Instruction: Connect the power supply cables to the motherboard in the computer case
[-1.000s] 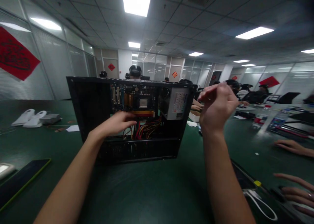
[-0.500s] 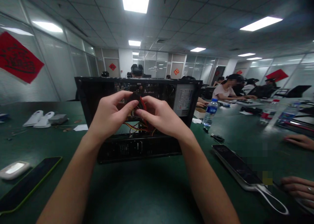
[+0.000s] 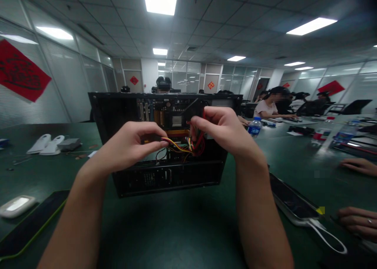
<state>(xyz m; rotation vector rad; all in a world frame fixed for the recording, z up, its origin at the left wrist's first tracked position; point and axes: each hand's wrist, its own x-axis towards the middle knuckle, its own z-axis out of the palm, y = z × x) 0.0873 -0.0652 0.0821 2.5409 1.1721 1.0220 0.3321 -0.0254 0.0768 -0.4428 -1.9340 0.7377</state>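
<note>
An open black computer case (image 3: 167, 182) stands on the green table, its inside facing me. My left hand (image 3: 141, 143) pinches the end of a bundle of yellow and red cables (image 3: 176, 144) in front of the case. To the right, my right hand (image 3: 219, 127) has its fingers closed on red cables (image 3: 202, 137), which join the same bundle. Behind the hands the motherboard (image 3: 165, 108) with its slots shows inside the case. The power supply (image 3: 222, 103) at the upper right is mostly covered by my right hand.
On the left lie white objects (image 3: 45, 144), a grey block (image 3: 69, 144), a white device (image 3: 18, 206) and a dark phone (image 3: 35, 224). At right are a phone with a white cable (image 3: 294, 200), a water bottle (image 3: 255, 127) and another person's hands (image 3: 357, 224). People sit farther back.
My hands have moved apart: the left slightly down, the right to the right with red cables. More of the motherboard shows between them, and the power supply label is now covered.
</note>
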